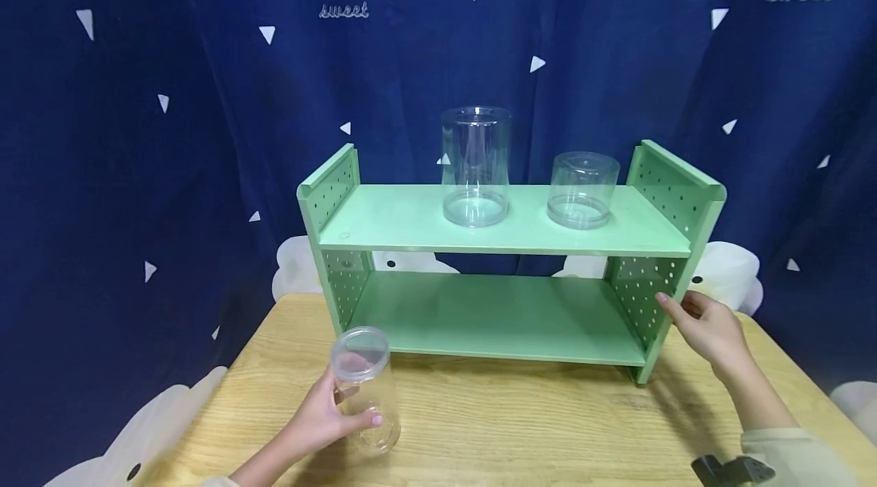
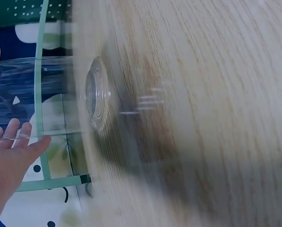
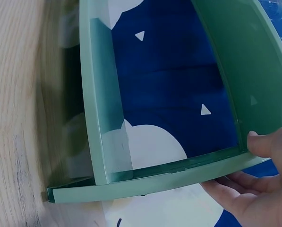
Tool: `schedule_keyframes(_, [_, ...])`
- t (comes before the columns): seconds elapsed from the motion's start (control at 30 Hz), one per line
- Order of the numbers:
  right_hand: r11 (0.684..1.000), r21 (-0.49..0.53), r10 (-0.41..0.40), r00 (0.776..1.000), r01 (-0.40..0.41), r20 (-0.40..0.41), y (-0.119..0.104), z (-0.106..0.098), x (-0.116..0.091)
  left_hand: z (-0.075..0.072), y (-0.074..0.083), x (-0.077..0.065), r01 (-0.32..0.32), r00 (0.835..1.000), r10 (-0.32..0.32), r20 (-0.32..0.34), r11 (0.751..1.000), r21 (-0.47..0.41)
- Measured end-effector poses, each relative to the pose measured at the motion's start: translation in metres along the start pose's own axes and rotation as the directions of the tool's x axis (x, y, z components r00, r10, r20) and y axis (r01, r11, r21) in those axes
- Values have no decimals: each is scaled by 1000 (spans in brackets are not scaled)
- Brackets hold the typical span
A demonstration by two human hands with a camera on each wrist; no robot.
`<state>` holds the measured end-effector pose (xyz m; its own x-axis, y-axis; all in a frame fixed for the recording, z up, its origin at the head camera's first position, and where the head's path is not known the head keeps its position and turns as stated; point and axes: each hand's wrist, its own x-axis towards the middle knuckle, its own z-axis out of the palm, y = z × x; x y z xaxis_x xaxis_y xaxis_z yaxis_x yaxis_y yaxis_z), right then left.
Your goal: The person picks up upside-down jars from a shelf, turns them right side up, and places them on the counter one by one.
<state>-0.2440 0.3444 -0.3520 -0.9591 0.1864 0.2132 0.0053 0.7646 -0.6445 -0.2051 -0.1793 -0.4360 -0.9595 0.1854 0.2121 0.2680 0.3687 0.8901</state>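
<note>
In the head view, my left hand [image 1: 322, 415] holds a clear plastic jar [image 1: 384, 396] at the table's front left, thumb across its near side. The jar's round base [image 2: 97, 94] shows close over the wood in the left wrist view. My right hand [image 1: 709, 327] pinches the front edge of the right side panel [image 1: 685, 281] of a green two-tier shelf, thumb on the inner face and fingers outside. Two more clear containers stand on the upper board [image 1: 390, 217]: a tall jar [image 1: 476, 167] near the middle and a short jar [image 1: 582, 190] to its right.
The green lower board [image 1: 486, 316] spans between perforated side panels. Under the shelf is a light wooden table [image 1: 493, 426]. Behind hangs a dark blue curtain [image 1: 411, 76] with white triangles and lettering. A black strap [image 1: 733, 469] sits at my right wrist.
</note>
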Motion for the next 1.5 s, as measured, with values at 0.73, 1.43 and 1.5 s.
schedule_keyframes(0.73, [999, -39, -24, 998, 21, -53, 3, 4, -1, -16, 4, -10, -49, 997, 59, -52, 983, 178])
schedule_keyframes(1.43, [998, -37, -50, 995, 47, -86, 2, 1, 1, -45, 47, -6, -272, 954, 294, -57, 931, 243])
schedule_keyframes(1.5, [998, -44, -53, 995, 49, -89, 3, 2, -1, -45, 49, -6, -280, 952, 301, -56, 929, 241])
